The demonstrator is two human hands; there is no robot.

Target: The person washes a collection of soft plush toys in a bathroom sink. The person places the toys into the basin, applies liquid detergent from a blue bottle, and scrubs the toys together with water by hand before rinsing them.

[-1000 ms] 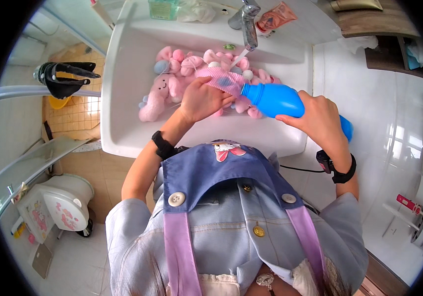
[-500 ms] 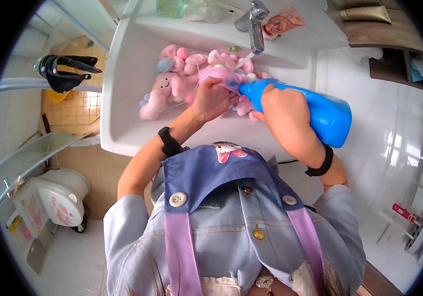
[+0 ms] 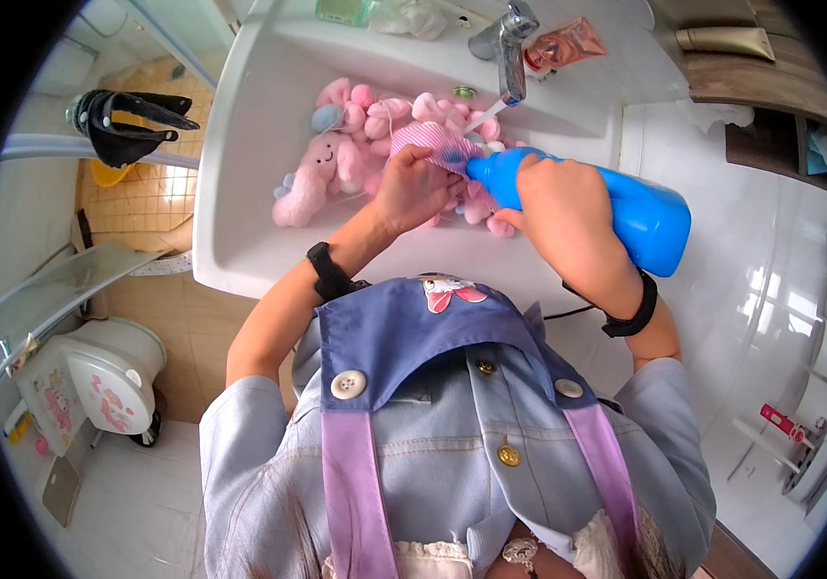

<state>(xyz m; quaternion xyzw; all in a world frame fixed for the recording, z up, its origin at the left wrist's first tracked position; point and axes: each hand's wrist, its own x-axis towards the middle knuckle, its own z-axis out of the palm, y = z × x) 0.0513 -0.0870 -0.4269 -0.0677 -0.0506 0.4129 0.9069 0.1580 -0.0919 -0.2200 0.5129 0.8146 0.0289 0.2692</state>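
My right hand (image 3: 568, 210) is wrapped round a large blue bottle (image 3: 655, 228), tipped with its narrow mouth toward the left. The mouth meets a pink-and-white striped cloth (image 3: 417, 141), where a blue patch shows. Fingers of my left hand (image 3: 411, 191) pinch this cloth at its near edge. Around and beneath it, pink plush toys (image 3: 309, 183) lie in a white sink (image 3: 212, 207); one has a smiling face. Water runs from a chrome faucet (image 3: 512, 58) just behind the cloth. Whether the cloth is part of a toy, I cannot tell.
On the sink's back ledge are a pink tube (image 3: 568, 44), a clear plastic bag (image 3: 407, 17) and a green box (image 3: 341, 10). A wooden shelf (image 3: 722, 79) juts out at the upper right. Left of the sink stand a glass shelf (image 3: 70, 280) and a toilet (image 3: 114, 372).
The view has shifted slightly. Both hands keep their holds, and the bottle's mouth stays at the striped cloth, its base tilted up a little.
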